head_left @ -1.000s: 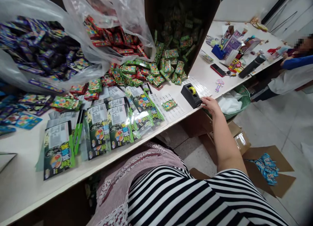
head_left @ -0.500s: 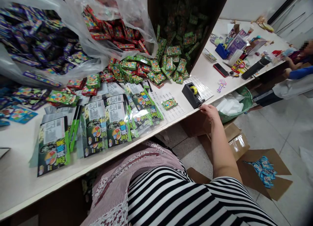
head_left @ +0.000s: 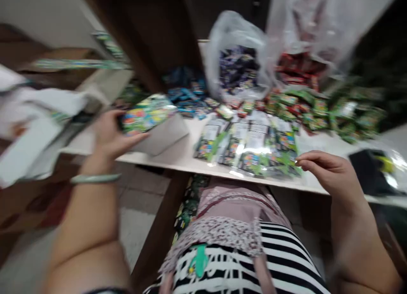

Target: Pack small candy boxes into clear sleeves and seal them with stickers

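My left hand (head_left: 110,133) is closed on the left end of a brightly printed carton (head_left: 148,114), thumb along its near edge. A plain pale grey box (head_left: 167,135) lies against the carton; blur hides whether they are joined. Over the table's front edge, my right hand (head_left: 332,169) pinches a small shiny bit, seemingly a piece of clear tape (head_left: 297,162), between thumb and forefinger. Between my hands lie overlapping clear bags with black and green printed cards (head_left: 251,148). The black tape dispenser (head_left: 370,171) with its yellow roll stands right of my right hand.
Behind the bags are piles of small green and red packets (head_left: 302,109) and blue packets (head_left: 187,97). A plastic bag of purple packets (head_left: 238,69) and one of red packets (head_left: 300,69) stand at the back. White sheets (head_left: 41,137) lie far left.
My view has swung left. My right hand has left the tape dispenser and moved toward the bags. My left hand has come into view with the printed carton.
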A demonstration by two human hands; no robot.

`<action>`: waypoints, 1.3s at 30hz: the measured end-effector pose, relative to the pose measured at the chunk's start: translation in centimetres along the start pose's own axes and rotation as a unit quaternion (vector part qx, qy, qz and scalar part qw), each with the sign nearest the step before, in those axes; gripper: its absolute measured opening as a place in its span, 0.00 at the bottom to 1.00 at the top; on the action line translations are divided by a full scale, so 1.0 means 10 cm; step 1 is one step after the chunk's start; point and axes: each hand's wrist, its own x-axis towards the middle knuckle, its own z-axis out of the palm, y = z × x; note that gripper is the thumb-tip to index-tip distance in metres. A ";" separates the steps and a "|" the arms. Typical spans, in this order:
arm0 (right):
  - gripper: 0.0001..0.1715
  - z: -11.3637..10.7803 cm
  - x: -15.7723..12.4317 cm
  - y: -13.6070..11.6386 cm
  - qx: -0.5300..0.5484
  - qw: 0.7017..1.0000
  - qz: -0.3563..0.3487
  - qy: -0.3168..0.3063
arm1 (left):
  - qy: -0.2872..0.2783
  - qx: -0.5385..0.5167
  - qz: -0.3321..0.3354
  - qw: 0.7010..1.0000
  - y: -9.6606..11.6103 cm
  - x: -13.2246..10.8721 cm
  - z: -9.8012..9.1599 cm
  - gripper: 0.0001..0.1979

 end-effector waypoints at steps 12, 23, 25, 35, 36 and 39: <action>0.30 3.44 1.14 -1.38 0.237 0.921 -0.095 -0.296 | 0.113 0.114 0.056 0.985 -0.50 -0.37 0.04 0.38; 0.12 3.85 1.32 -1.30 0.082 0.954 -0.090 -0.275 | 0.034 0.140 0.064 0.987 -0.49 -0.37 -0.05 0.33; 0.13 3.83 1.36 -1.27 0.034 0.954 -0.094 -0.283 | 0.040 0.133 0.059 0.989 -0.55 -0.31 -0.06 0.34; 0.17 3.53 1.26 -1.33 0.183 0.937 -0.137 -0.266 | 0.071 0.126 0.053 0.988 -0.57 -0.23 -0.06 0.46; 0.17 3.56 1.26 -1.35 0.183 0.941 -0.148 -0.245 | 0.072 0.129 0.055 0.988 -0.54 -0.26 -0.06 0.45; 0.15 3.74 1.33 -1.37 0.138 0.949 -0.173 -0.224 | 0.069 0.138 0.056 0.986 -0.47 -0.34 -0.05 0.42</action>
